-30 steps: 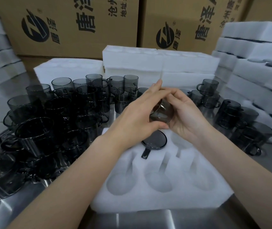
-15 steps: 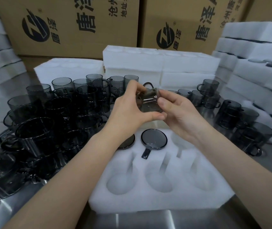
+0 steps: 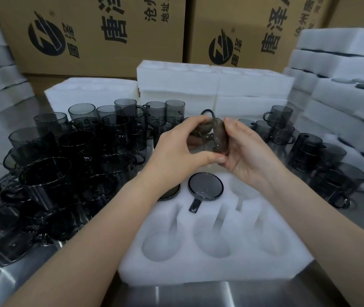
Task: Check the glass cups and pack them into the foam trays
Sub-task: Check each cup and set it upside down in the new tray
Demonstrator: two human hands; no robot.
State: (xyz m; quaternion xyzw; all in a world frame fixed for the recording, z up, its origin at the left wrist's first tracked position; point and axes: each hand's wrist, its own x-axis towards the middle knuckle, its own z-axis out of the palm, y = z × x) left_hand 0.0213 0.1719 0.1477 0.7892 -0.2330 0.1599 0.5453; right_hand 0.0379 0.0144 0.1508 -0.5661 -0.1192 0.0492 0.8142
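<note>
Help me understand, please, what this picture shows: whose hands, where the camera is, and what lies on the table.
No machine here: a person works bare-handed, and the picture comes from a camera worn on the head, looking forward and down. The left hand and right hand together hold one smoky glass cup above a white foam tray on a metal table. One packed cup sits in a back pocket; a second cup beside it is partly hidden by the left wrist. The three front pockets are empty. Loose cups crowd the table on both sides, and spare foam and cardboard boxes stand behind.
</note>
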